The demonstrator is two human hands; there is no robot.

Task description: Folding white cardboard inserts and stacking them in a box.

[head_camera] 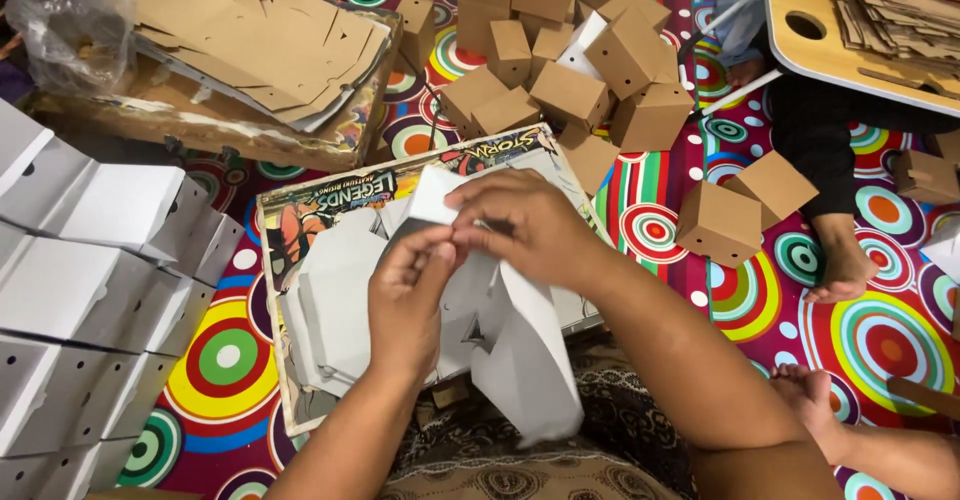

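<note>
Two hands work at the centre of the frame: the left hand and the right hand pinch, fingers pressed together, a white die-cut cardboard sheet, half-folded, above a printed picture board lying on the bright circle-patterned mat. Flat white blanks lie beneath, seemingly unfolded as yet. At the left edge, roughly five finished white boxes stand stacked. Farther up, over a dozen folded brown cardboard cubes heap together; brown flat blanks wait at upper left. Judging so, much remains.
</note>
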